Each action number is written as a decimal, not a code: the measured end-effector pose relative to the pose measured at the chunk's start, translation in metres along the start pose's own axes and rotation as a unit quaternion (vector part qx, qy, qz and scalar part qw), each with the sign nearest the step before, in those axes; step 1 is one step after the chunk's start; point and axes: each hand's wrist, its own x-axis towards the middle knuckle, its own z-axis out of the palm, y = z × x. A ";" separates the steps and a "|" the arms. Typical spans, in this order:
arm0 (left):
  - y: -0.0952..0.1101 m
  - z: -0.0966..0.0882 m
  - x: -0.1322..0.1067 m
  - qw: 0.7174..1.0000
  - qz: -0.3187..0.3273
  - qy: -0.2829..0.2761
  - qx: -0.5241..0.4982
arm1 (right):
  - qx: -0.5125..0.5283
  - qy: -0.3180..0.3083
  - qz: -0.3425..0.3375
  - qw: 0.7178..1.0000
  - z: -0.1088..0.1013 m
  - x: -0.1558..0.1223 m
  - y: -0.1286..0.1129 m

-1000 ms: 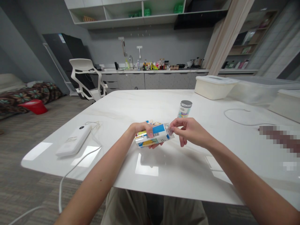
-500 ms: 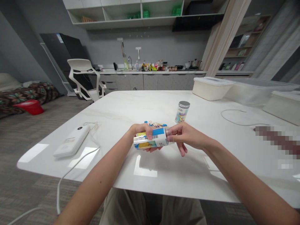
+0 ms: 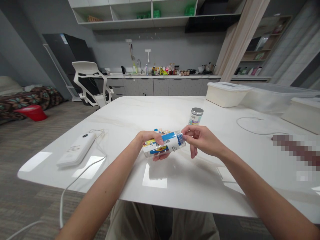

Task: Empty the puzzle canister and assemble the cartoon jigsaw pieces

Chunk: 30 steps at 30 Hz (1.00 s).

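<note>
Holding the clear printed jar [image 3: 162, 146] nearly sideways over the desk [image 3: 125, 115], I'm clamping the left hand's [image 3: 150, 136] grip around its body. The right hand's [image 3: 201, 139] fingertips are meeting at the mouth; whether that grip is pinching anything, I cannot tell. Judging progress, I'm seeing the mouth uncapped and small jigsaw-like pieces [image 3: 160, 130] lying behind; what's remaining inside isn't showing. A second jar [image 3: 195, 117] is standing lidded beyond.
</note>
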 end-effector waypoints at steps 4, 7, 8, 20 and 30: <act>0.000 0.006 -0.003 0.995 0.081 0.057 -0.023 | 0.013 0.025 -0.019 0.999 0.002 0.001 -0.001; 0.000 0.006 -0.005 0.996 0.074 0.049 -0.032 | -0.006 -0.028 -0.011 1.000 0.001 0.001 -0.002; 0.000 0.006 -0.006 0.997 0.064 0.040 -0.030 | -0.014 -0.050 -0.006 0.999 0.000 0.001 -0.002; -0.002 -0.001 -0.005 0.998 0.050 0.013 -0.047 | 0.085 -0.113 0.089 0.986 -0.002 0.004 0.003; -0.001 -0.002 -0.005 0.999 0.020 0.020 -0.027 | 0.059 -0.090 0.078 0.991 0.009 0.003 0.000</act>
